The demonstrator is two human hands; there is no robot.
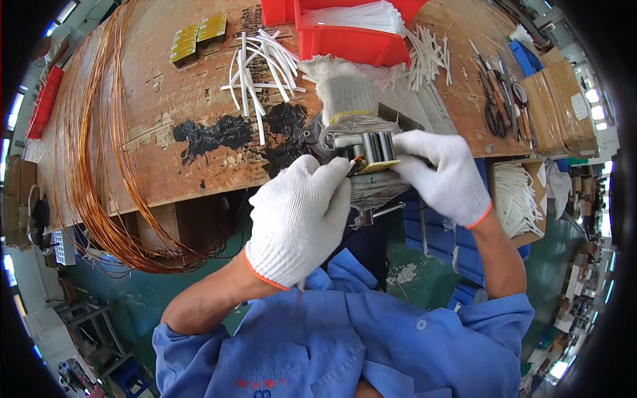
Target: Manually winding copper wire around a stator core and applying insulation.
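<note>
At the table's front edge, a small block (377, 147) of dark, shiny bars on a yellow plate sits over a cloth-wrapped vise (378, 192). My left hand (295, 215), in a white knit glove, is closed at the block's left side. A bit of copper-coloured wire (359, 160) shows by its fingertips; exactly what they pinch is hidden. My right hand (448, 176), gloved alike, grips the block from the right, its fingers behind and its thumb along the near side.
White sleeve pieces (265, 63) lie beyond my hands, before a red bin (352, 43) of white strips. Copper wire coils (99, 166) hang over the table's left edge. Yellow-topped parts (198, 38) stand far left. Scissors (494, 116) and other tools lie right, near cardboard boxes (561, 99).
</note>
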